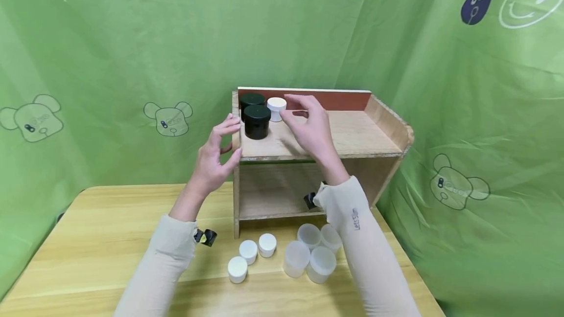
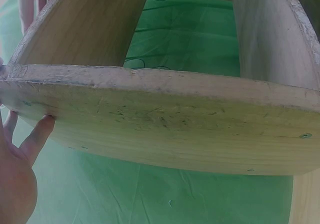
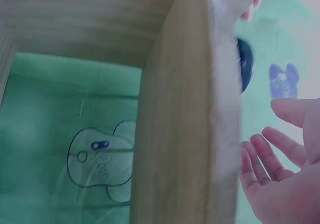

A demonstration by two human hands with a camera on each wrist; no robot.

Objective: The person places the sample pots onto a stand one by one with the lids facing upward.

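Note:
Two black lidded jars [image 1: 257, 122] stand one behind the other at the left end of the wooden shelf's top board [image 1: 343, 133]. Just right of them is a small white container [image 1: 276, 106] with a wide top and narrower lower part. My right hand [image 1: 310, 124] is beside this container, thumb and forefinger spread and nothing between them; in the right wrist view the fingers [image 3: 270, 154] are loosely extended. With extended fingers, my left hand [image 1: 213, 158] touches the shelf's left side panel [image 2: 165, 124], thumb and fingertips at its outer face in the left wrist view.
Below the shelf's front, several small white lidded jars [image 1: 248, 251] stand on the wooden table [image 1: 110, 238]. Several translucent cups [image 1: 321, 264] are grouped to their right, near my right forearm. Green printed cloth [image 1: 132, 62] hangs behind and beside the table.

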